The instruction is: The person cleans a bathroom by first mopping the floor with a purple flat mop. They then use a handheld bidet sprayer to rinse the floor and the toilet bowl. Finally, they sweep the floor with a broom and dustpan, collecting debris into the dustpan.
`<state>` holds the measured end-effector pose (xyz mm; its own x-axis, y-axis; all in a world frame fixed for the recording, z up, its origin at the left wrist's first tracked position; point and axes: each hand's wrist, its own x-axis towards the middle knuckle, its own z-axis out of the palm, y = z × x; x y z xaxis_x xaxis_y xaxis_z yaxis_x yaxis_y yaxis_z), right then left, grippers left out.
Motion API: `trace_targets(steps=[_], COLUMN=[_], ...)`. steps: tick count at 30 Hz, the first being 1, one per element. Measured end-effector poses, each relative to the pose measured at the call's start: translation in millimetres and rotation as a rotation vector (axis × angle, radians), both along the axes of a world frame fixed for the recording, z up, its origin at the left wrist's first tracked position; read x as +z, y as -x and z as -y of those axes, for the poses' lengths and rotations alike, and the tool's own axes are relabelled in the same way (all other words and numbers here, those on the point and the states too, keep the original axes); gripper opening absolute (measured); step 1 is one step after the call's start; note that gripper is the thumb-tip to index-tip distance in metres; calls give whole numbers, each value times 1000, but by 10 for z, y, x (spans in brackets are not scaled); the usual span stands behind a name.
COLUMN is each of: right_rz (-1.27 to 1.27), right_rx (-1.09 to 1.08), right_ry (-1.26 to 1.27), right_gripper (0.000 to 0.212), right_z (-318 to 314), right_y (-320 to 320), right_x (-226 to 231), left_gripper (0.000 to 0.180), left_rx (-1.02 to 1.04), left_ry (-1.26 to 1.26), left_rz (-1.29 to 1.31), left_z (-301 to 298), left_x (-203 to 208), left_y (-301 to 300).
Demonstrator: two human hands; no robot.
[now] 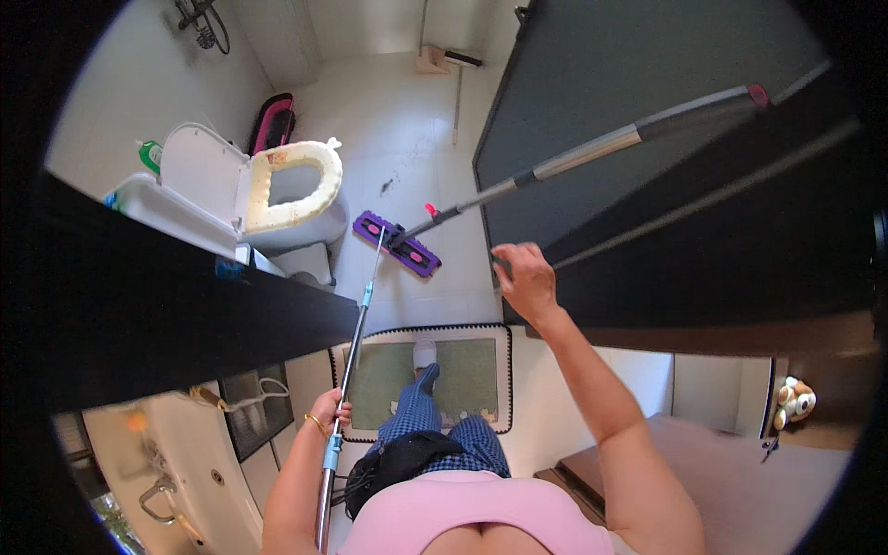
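Note:
My left hand (327, 411) is wrapped round a silver telescopic pole (348, 372) with light blue collars. The pole slants forward, and its thin far end overlaps a purple flat mop head (421, 260) in the picture; whether they touch I cannot tell. That mop head lies on the white floor, with its own grey handle (575, 157) leaning up to the right across a dark door (647, 55). Close to the door's edge, my right hand (527, 282) is raised with bent fingers, thumb and forefinger apart, and nothing visible between them.
A toilet (188, 171) with a cream seat cover (329, 185) stands at the left, near a pink-and-black bin-like item (272, 122). Dark debris (387, 186) lies on the floor. Underfoot is a green mat (370, 393); a washbasin (194, 444) is at lower left.

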<state>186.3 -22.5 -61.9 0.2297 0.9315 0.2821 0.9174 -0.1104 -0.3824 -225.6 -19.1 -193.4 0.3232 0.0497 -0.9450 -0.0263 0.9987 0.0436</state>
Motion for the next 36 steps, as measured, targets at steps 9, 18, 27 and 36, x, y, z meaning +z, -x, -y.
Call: trace_targets(steps=[9, 18, 27, 36], right_rz=[859, 689, 900, 864], right_rx=[-76, 252, 621, 715], right_ry=[903, 972, 884, 1043], right_gripper=[32, 13, 9, 11], right_z=[-1736, -2206, -2688, -3251], right_y=[-503, -639, -482, -139], right_x=[-667, -909, -161, -1076], left_gripper=[22, 28, 29, 31], left_rx=[226, 409, 615, 613], left_ry=[102, -48, -214, -218], left_rz=[47, 130, 184, 186], left_z=[-389, -817, -1433, -1760], left_x=[63, 426, 837, 720], left_y=[-152, -414, -758, -689])
